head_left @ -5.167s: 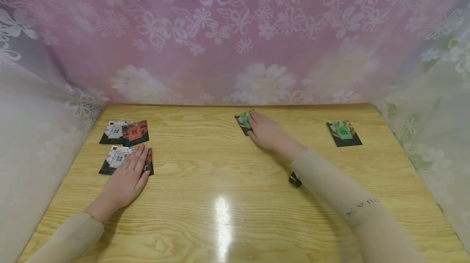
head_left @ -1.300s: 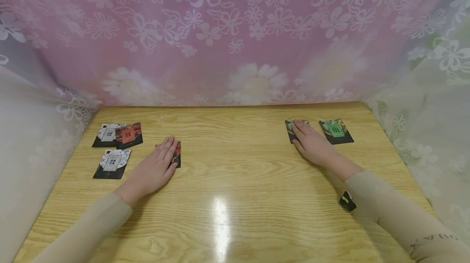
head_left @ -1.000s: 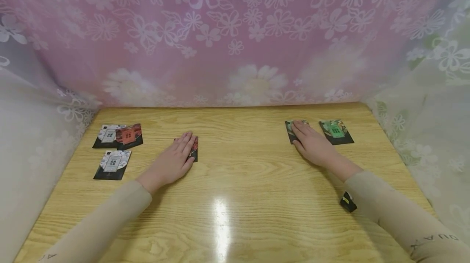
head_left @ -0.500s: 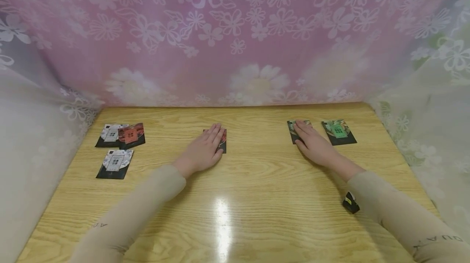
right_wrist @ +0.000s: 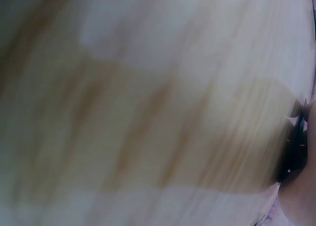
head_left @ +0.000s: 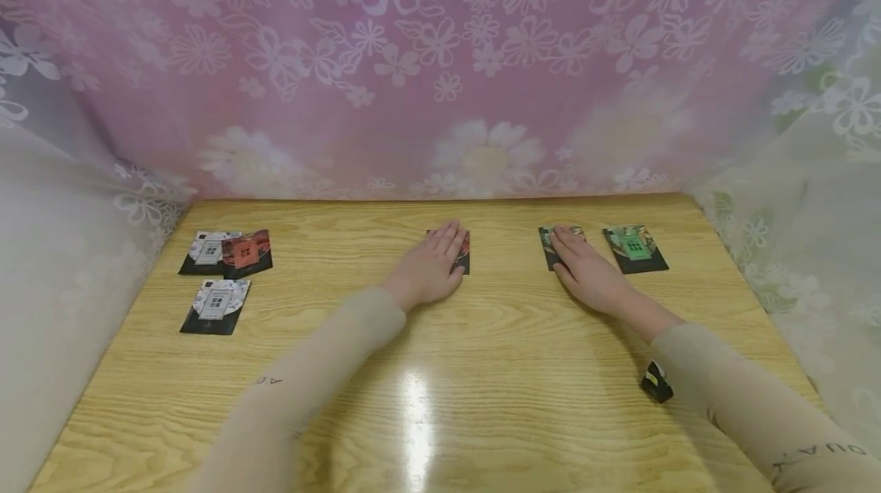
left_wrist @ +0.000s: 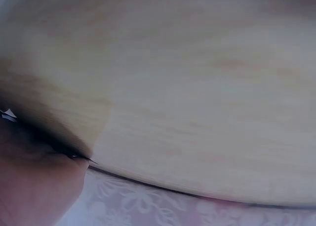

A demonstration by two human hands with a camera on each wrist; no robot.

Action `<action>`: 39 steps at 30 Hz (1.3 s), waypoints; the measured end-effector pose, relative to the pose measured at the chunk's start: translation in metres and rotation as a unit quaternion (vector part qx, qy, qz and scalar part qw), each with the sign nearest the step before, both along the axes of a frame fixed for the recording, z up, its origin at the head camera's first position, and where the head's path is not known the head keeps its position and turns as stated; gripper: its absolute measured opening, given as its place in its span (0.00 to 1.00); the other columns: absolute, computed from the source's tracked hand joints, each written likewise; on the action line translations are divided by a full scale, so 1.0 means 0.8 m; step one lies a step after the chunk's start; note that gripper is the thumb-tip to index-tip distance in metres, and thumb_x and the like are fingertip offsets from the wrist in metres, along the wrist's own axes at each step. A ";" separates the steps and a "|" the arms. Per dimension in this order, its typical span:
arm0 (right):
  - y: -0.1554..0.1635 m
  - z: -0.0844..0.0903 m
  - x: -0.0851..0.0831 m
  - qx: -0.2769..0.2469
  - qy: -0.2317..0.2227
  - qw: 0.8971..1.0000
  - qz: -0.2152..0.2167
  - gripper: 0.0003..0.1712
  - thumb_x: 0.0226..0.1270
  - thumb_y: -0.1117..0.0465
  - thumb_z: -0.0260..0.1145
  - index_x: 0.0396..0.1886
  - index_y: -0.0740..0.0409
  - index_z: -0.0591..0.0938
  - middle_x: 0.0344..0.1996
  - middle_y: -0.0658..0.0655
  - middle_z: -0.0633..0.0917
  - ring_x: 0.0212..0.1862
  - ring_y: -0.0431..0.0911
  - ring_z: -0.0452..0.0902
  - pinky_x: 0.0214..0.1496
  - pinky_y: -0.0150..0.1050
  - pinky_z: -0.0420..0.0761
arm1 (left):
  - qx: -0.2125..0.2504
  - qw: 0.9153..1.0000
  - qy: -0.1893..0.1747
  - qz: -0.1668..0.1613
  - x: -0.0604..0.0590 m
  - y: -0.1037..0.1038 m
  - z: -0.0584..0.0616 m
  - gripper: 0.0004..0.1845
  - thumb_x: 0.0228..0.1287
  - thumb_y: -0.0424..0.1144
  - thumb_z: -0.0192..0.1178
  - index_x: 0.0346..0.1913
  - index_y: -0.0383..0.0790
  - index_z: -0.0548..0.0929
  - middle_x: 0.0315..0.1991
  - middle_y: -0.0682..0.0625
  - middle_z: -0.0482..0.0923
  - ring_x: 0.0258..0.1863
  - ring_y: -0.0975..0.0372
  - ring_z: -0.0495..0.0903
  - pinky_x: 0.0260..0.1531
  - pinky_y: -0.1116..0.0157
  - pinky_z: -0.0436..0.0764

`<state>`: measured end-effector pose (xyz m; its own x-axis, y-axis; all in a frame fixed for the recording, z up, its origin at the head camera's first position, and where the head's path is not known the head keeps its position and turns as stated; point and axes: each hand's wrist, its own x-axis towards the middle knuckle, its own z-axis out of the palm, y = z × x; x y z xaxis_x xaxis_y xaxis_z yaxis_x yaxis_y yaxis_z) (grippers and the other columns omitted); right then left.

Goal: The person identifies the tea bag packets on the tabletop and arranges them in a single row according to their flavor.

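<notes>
In the head view my left hand (head_left: 428,267) lies flat, fingers straight, over a red and black sachet (head_left: 466,257) near the table's back middle. Only the sachet's edges show. My right hand (head_left: 593,275) rests with extended fingers on a green and black sachet (head_left: 546,239), covering much of its front. Just right of it lies a second green sachet (head_left: 636,248), face up. The left wrist view catches part of my left hand (left_wrist: 37,186) at its lower left; the right wrist view shows my right hand (right_wrist: 298,199) at the right edge, with a dark sachet edge under it.
At the left of the wooden table (head_left: 509,371), another red sachet (head_left: 248,254) overlaps a white floral sachet (head_left: 206,252). A second white floral sachet (head_left: 216,308) lies in front of them. A small black object (head_left: 656,383) sits beside my right sleeve. A pink flowered curtain (head_left: 385,95) hangs behind.
My left hand has slid the red sachet from the left group rightward and back. Earlier, my right hand moved its green sachet right, beside the other; it has since stayed still.
</notes>
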<state>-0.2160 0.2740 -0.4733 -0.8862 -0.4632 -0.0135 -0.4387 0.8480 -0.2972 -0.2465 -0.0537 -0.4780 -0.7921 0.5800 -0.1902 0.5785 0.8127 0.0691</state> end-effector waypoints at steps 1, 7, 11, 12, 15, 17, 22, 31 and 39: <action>0.000 0.000 0.000 0.001 0.001 1.000 0.000 0.35 0.87 0.60 0.53 0.82 0.76 0.57 0.83 0.76 0.55 0.84 0.69 0.49 0.85 0.67 0.54 | -0.004 1.000 0.001 -0.002 -0.002 0.006 0.000 0.40 0.86 0.55 0.34 0.87 0.37 0.37 0.89 0.41 0.33 0.89 0.52 0.36 0.89 0.56 0.44; -0.001 0.001 0.002 -0.006 0.006 1.000 0.000 0.35 0.87 0.60 0.54 0.82 0.76 0.58 0.83 0.76 0.55 0.84 0.70 0.50 0.85 0.67 0.54 | -0.015 1.000 -0.002 -0.006 -0.007 0.040 0.004 0.40 0.86 0.55 0.33 0.88 0.39 0.36 0.89 0.43 0.31 0.89 0.53 0.35 0.89 0.58 0.43; -0.002 0.000 0.002 -0.008 0.005 1.000 0.001 0.35 0.87 0.60 0.53 0.82 0.76 0.57 0.83 0.76 0.55 0.85 0.69 0.49 0.86 0.67 0.53 | -0.022 1.000 -0.003 -0.007 -0.008 0.060 0.008 0.39 0.87 0.56 0.32 0.88 0.40 0.36 0.89 0.44 0.31 0.89 0.54 0.33 0.89 0.59 0.42; -0.002 -0.001 0.002 -0.007 0.005 1.000 0.001 0.35 0.87 0.60 0.53 0.82 0.76 0.57 0.83 0.76 0.55 0.85 0.69 0.49 0.86 0.67 0.53 | -0.023 1.000 -0.004 -0.006 -0.008 0.065 0.008 0.39 0.87 0.56 0.32 0.88 0.40 0.36 0.89 0.44 0.31 0.89 0.55 0.33 0.89 0.59 0.41; -0.002 -0.002 0.001 -0.003 -0.001 1.000 -0.001 0.35 0.87 0.60 0.52 0.82 0.76 0.56 0.83 0.75 0.54 0.85 0.69 0.48 0.86 0.66 0.52 | -0.026 1.000 -0.003 0.000 -0.009 0.077 0.008 0.39 0.87 0.56 0.32 0.88 0.41 0.36 0.89 0.45 0.31 0.89 0.56 0.33 0.89 0.59 0.41; -0.002 -0.003 0.000 0.000 -0.004 1.000 -0.004 0.36 0.87 0.60 0.52 0.83 0.75 0.56 0.84 0.75 0.53 0.85 0.68 0.47 0.87 0.66 0.51 | -0.028 1.000 -0.001 0.002 -0.008 0.085 0.009 0.39 0.87 0.56 0.32 0.88 0.42 0.37 0.89 0.46 0.32 0.89 0.56 0.33 0.89 0.59 0.41; -0.002 -0.004 -0.001 0.002 -0.001 1.000 -0.007 0.36 0.87 0.60 0.52 0.83 0.75 0.56 0.84 0.74 0.53 0.86 0.68 0.47 0.87 0.66 0.51 | -0.030 1.000 0.005 0.003 -0.007 0.098 0.012 0.39 0.87 0.57 0.32 0.88 0.41 0.38 0.89 0.44 0.32 0.89 0.55 0.35 0.89 0.59 0.43; -0.002 -0.004 -0.001 0.003 0.003 1.000 -0.009 0.35 0.87 0.60 0.53 0.82 0.76 0.57 0.84 0.75 0.55 0.85 0.68 0.49 0.86 0.66 0.52 | -0.036 0.999 0.017 0.001 -0.004 0.109 0.015 0.40 0.87 0.59 0.34 0.88 0.41 0.41 0.89 0.44 0.35 0.89 0.55 0.37 0.89 0.59 0.45; -0.001 -0.003 0.000 0.008 0.004 1.000 -0.011 0.35 0.87 0.60 0.52 0.82 0.76 0.56 0.83 0.75 0.55 0.85 0.69 0.49 0.86 0.67 0.53 | -0.047 0.999 0.007 0.003 -0.009 0.122 0.012 0.40 0.87 0.59 0.34 0.88 0.41 0.40 0.89 0.44 0.34 0.89 0.55 0.36 0.89 0.58 0.45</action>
<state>-0.2157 0.2733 -0.4753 -0.8960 -0.4439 -0.0138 -0.4227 0.8619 -0.2800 -0.2536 0.0438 -0.4684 -0.7990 0.5544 -0.2327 0.5732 0.8193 -0.0163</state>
